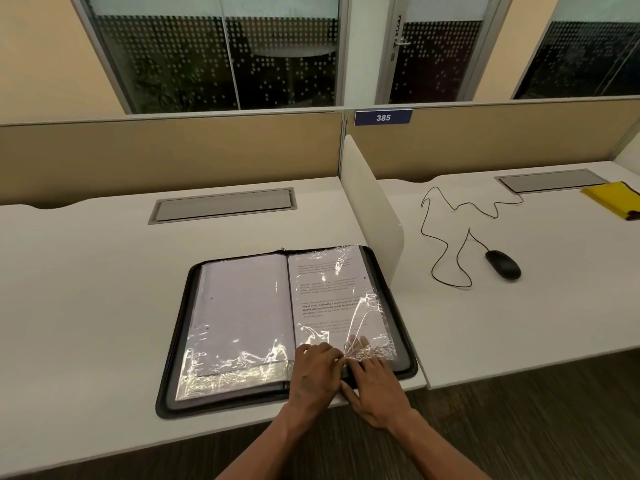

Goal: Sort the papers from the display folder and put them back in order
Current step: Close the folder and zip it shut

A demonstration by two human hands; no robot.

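Note:
A black zip display folder [175,344] lies open on the white desk [86,292], close to its front edge. Its left page [242,306] shows a blank sheet in a crinkled clear sleeve. The right page [336,292] holds a printed text sheet in a shiny sleeve. My left hand [313,372] rests with curled fingers on the bottom edge of the right sleeve, near the spine. My right hand [372,379] is beside it, its fingertips slid inside the sleeve's open bottom end under the plastic.
A white divider panel [370,209] stands just right of the folder. Beyond it a black mouse [503,265] with a looping cable [446,237] and a yellow folder [613,199] lie on the neighbouring desk. A grey cable flap [223,207] sits behind the folder.

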